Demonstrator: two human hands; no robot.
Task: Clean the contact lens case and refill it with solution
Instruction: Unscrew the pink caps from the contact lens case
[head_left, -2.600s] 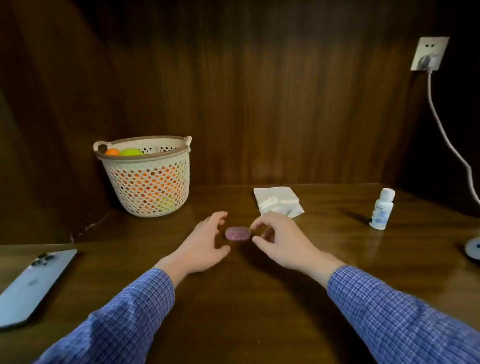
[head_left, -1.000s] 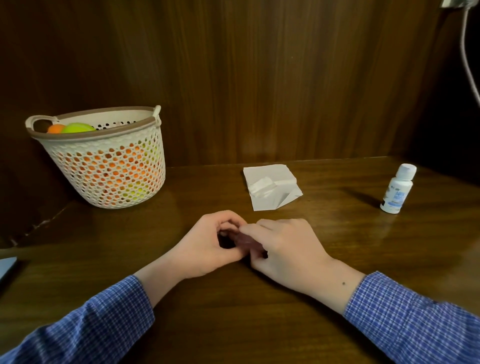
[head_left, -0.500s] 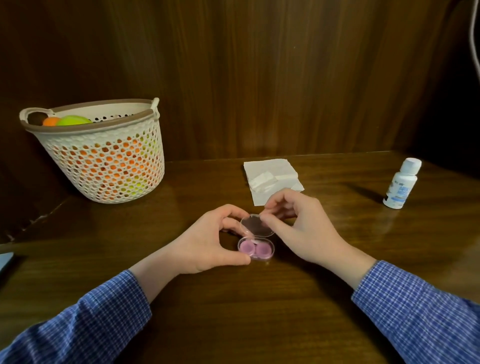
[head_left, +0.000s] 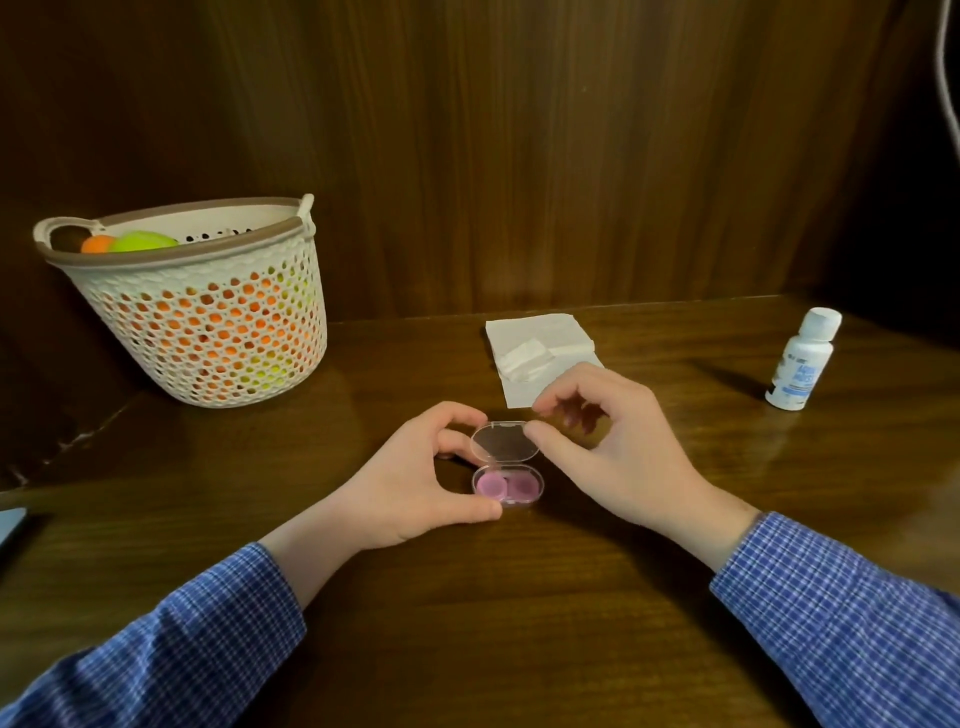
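1. A home, by the look of it; a dark wooden desk (head_left: 519, 623) set into a nook of wood panelling (head_left: 519, 156).
2. Household bits lie about; a plastic basket (head_left: 208, 332) of coloured balls, a tissue (head_left: 540, 338), a small bottle (head_left: 800, 364).
3. A cord (head_left: 948, 78) hangs at the right; a phone (head_left: 8, 525) edge shows at the left.

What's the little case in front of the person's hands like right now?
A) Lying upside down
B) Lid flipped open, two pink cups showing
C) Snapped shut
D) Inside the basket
B: the clear lid of the contact lens case is flipped open, two pink cups showing in the base, which the left hand holds on the table while the right hand touches the lid's edge.
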